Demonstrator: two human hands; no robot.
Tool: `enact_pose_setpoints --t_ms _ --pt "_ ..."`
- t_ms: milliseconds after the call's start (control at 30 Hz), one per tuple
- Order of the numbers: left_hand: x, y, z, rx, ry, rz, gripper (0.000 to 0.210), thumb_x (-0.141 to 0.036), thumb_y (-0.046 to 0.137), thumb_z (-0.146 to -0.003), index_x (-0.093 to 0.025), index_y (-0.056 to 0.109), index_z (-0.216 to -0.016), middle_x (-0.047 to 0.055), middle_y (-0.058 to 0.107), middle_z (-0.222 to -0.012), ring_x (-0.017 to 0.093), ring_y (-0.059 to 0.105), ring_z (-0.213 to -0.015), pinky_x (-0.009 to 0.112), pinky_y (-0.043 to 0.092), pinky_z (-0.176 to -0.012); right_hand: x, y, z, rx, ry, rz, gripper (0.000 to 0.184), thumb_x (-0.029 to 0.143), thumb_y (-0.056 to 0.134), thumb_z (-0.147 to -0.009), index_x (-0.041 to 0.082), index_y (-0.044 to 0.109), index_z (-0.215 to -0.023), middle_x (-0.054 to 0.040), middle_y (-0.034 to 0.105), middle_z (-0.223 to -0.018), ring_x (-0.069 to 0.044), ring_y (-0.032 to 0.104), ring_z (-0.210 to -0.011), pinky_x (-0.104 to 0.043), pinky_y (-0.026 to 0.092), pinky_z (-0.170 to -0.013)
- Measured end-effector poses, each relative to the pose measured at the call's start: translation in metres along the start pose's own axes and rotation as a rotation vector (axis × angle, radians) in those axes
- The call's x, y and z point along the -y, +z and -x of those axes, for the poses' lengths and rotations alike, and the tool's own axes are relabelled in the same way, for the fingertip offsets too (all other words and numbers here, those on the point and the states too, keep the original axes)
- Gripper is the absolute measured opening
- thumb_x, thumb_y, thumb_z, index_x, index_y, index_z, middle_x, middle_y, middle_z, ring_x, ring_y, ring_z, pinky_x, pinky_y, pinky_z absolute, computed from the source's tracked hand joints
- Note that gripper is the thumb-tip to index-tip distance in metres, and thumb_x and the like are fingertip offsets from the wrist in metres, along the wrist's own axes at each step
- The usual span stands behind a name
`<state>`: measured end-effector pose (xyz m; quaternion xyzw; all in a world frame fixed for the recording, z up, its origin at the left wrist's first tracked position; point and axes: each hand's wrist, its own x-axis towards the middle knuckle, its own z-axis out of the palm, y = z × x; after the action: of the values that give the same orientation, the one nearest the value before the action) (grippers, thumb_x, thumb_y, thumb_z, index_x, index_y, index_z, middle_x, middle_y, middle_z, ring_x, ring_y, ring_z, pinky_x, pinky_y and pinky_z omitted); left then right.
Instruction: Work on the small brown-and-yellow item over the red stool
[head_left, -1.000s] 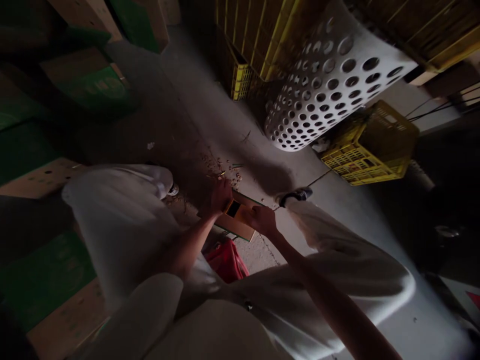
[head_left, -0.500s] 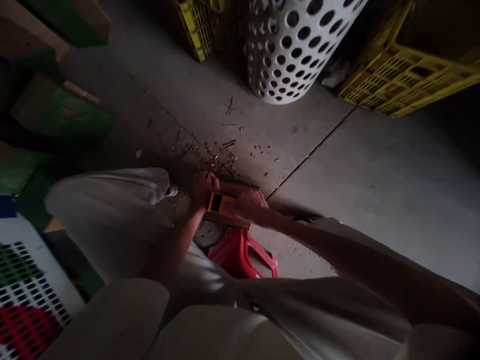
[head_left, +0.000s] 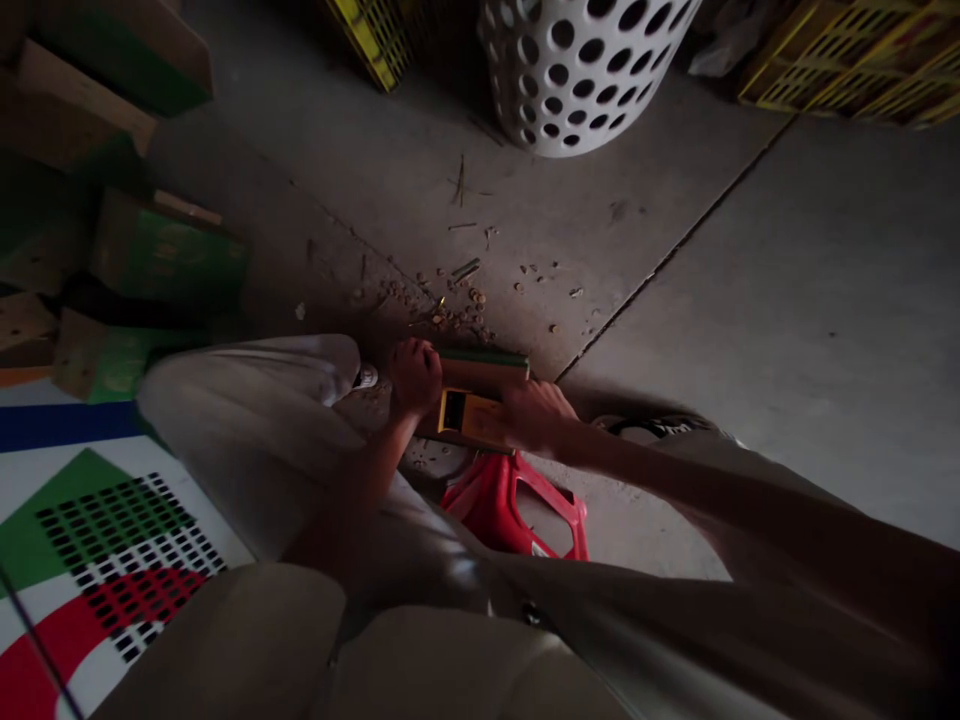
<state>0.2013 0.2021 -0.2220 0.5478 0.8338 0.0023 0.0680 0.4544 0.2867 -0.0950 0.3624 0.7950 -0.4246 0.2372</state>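
Note:
I sit on a low red stool (head_left: 501, 498) and look down between my knees. My right hand (head_left: 538, 414) grips a yellow-orange hand tool (head_left: 471, 416) with a dark opening on its top. It rests on a flat brown piece with a green edge (head_left: 484, 366) that lies on the concrete floor. My left hand (head_left: 414, 372) is closed in a fist at the left end of that piece and the tool. What the fist holds is hidden. Small scraps and shavings (head_left: 457, 300) lie scattered just beyond my hands.
A white perforated basket (head_left: 581, 70) stands ahead, with yellow plastic crates (head_left: 855, 60) to its right and another (head_left: 367, 35) to its left. Green and brown cartons (head_left: 161, 255) are stacked at the left. A white crate with green and red print (head_left: 90, 560) sits at lower left.
The view has tilted down and shifted right, so the basket and crates slid toward the top edge. My hands stay on the tool and the brown piece, with only small shifts.

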Motion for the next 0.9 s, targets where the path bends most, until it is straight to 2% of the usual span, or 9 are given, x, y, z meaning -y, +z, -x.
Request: enact_pose_setpoints --t_ms 133,300,500,600,767,900 --pt "0.001 0.0 0.001 -0.026 0.03 -0.023 0.038 -0.019 0.039 -0.119 -0.016 0.075 -0.108 0.02 0.076 -0.12 0.038 0.067 -0.122 0.052 0.045 -0.115 -0.04 0.002 0.018 0.042 0.028 0.155 0.068 0.07 0.055 -0.116 0.01 0.087 -0.126 -0.025 0.086 -0.116 -0.04 0.086 -0.107 -0.037 0.056 -0.081" --pt "0.001 -0.003 0.002 -0.029 0.061 -0.051 0.045 -0.021 0.034 -0.121 -0.015 0.077 -0.11 0.021 0.077 -0.12 0.039 0.067 -0.121 0.053 0.046 -0.113 -0.113 0.009 0.06 0.007 0.072 0.127 0.07 0.072 0.043 -0.118 0.017 0.085 -0.114 -0.0166 0.085 -0.1 -0.03 0.081 -0.091 -0.035 0.04 -0.071" --pt "-0.001 -0.005 0.002 -0.001 0.017 -0.052 0.046 -0.021 0.034 -0.117 -0.012 0.079 -0.114 0.024 0.076 -0.125 0.042 0.066 -0.127 0.056 0.045 -0.115 -0.19 0.026 0.091 -0.044 0.152 0.02 0.061 0.075 0.053 -0.109 0.023 0.085 -0.11 -0.0095 0.082 -0.093 -0.027 0.076 -0.087 -0.034 0.042 -0.075" --pt "0.001 -0.005 0.004 0.0 0.037 -0.037 0.044 -0.021 0.037 -0.114 -0.012 0.079 -0.114 0.023 0.076 -0.125 0.043 0.067 -0.127 0.056 0.046 -0.115 -0.205 0.033 0.085 -0.009 0.224 0.038 0.06 0.076 0.056 -0.108 0.024 0.086 -0.109 -0.0106 0.083 -0.096 -0.028 0.077 -0.091 -0.035 0.043 -0.077" --pt "0.002 -0.008 0.005 0.009 0.054 -0.032 0.044 -0.023 0.036 -0.115 -0.012 0.079 -0.116 0.025 0.076 -0.127 0.044 0.067 -0.126 0.057 0.046 -0.114 -0.203 0.034 0.068 0.051 0.279 0.064 0.055 0.071 0.06 -0.11 0.022 0.084 -0.107 -0.0131 0.084 -0.107 -0.028 0.077 -0.096 -0.034 0.041 -0.077" --pt "0.0 -0.009 0.004 0.032 0.011 -0.031 0.042 -0.022 0.038 -0.113 -0.011 0.079 -0.117 0.026 0.076 -0.129 0.045 0.066 -0.129 0.059 0.045 -0.116 -0.209 0.029 0.082 0.06 0.271 -0.049 0.051 0.07 0.061 -0.107 0.022 0.08 -0.104 -0.0087 0.082 -0.099 -0.024 0.074 -0.09 -0.033 0.04 -0.077"
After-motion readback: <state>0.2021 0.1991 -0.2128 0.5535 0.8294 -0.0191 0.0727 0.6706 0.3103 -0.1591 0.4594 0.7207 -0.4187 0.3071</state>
